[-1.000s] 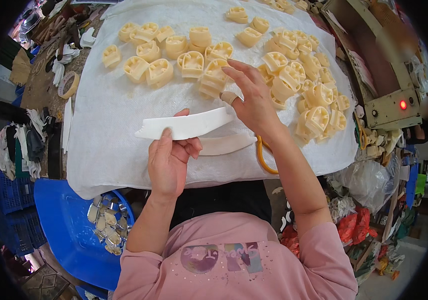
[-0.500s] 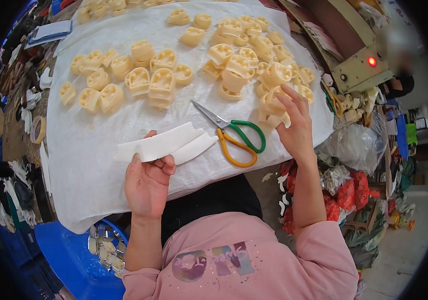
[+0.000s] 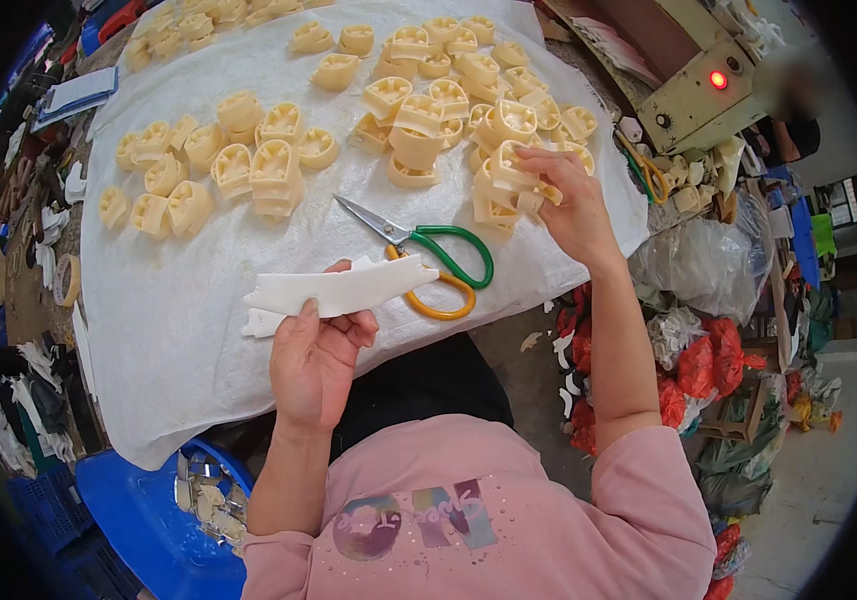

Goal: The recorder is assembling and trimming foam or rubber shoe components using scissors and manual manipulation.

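A white strip (image 3: 338, 290) with notched ends lies across my left hand (image 3: 318, 360), pinched between thumb and fingers. Part of a second white piece (image 3: 262, 322) shows beneath it. My right hand (image 3: 576, 210) has its fingers and thumb around the edge of a cream moulded piece (image 3: 510, 172) at the near side of a heap. Between my hands lie scissors (image 3: 396, 234) with one green and one orange handle, blades partly open and pointing away to the left. The white strip's right end overlaps the orange handle.
Several more cream pieces (image 3: 276, 180) are spread over the white cloth (image 3: 348, 225). A control box with a red light (image 3: 718, 80) stands at the far right, a second pair of scissors (image 3: 653, 180) beside it. A blue tub (image 3: 138, 510) holding scraps sits at lower left.
My left hand with the white strip has moved right, over the orange scissor handle. My right fingers have closed in on the cream piece. The whole view has shifted slightly.
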`<action>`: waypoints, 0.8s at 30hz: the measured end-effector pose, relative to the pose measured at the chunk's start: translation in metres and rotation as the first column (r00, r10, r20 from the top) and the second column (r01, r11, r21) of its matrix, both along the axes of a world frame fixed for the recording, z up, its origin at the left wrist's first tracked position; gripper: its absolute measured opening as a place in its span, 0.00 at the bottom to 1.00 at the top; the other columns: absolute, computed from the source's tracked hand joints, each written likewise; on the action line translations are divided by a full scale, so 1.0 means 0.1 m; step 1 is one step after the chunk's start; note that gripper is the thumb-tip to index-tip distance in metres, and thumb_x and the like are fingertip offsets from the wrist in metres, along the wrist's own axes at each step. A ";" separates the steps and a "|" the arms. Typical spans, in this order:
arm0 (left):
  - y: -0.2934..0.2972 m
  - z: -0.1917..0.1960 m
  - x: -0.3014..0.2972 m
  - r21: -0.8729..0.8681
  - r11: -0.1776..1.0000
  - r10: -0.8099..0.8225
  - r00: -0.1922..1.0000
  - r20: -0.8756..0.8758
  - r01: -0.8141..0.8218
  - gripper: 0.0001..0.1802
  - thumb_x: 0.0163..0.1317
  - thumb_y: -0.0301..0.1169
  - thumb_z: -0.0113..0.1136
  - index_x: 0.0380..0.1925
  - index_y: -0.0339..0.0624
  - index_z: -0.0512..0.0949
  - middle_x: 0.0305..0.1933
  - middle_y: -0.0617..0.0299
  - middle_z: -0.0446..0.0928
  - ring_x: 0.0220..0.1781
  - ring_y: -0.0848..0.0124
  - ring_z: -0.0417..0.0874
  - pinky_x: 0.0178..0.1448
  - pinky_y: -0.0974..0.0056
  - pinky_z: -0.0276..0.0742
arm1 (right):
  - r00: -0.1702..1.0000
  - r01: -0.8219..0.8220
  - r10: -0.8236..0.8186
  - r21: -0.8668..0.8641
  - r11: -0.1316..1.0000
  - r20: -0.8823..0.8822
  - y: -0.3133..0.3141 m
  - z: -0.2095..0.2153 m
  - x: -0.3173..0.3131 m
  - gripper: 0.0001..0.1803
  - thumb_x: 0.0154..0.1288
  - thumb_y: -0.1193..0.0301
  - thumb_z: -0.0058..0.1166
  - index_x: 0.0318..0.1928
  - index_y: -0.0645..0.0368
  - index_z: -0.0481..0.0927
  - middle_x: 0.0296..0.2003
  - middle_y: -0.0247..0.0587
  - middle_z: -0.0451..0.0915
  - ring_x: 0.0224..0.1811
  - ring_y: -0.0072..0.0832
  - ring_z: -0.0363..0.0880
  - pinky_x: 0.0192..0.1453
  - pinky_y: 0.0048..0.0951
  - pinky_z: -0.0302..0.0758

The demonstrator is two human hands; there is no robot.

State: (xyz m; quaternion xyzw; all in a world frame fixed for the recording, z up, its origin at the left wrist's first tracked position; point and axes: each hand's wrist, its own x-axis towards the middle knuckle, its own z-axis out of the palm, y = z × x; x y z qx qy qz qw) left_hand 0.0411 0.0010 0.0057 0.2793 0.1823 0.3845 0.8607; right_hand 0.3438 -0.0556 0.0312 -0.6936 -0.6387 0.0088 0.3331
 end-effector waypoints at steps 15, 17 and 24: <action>0.08 -0.01 1.29 -0.016 0.998 -0.065 0.996 0.065 0.066 0.19 0.71 0.40 0.38 0.53 0.39 0.66 0.63 0.50 0.64 0.66 0.59 0.63 0.71 0.56 0.53 | 0.994 -0.063 0.053 0.095 0.994 0.100 -0.11 -0.09 -0.05 0.26 0.41 0.91 0.45 0.45 0.62 0.75 0.51 0.41 0.74 0.58 0.42 0.68 0.61 0.37 0.68; 0.06 -0.05 1.37 -0.026 0.997 -0.076 0.997 0.034 0.077 0.20 0.71 0.38 0.39 0.55 0.35 0.64 0.64 0.49 0.61 0.68 0.60 0.60 0.73 0.57 0.49 | 0.999 -0.050 0.049 0.119 0.992 0.015 -0.12 -0.14 -0.01 0.24 0.46 0.91 0.45 0.46 0.63 0.74 0.52 0.43 0.74 0.57 0.40 0.70 0.60 0.36 0.69; 0.06 0.05 1.40 0.017 0.990 -0.137 0.991 -0.004 0.137 0.19 0.71 0.34 0.37 0.53 0.27 0.63 0.64 0.48 0.61 0.71 0.58 0.56 0.73 0.59 0.48 | 0.283 0.352 0.244 0.337 0.873 -0.928 -0.15 -0.46 -0.01 0.17 0.68 0.76 0.43 0.57 0.62 0.66 0.51 0.47 0.73 0.54 0.31 0.72 0.57 0.34 0.74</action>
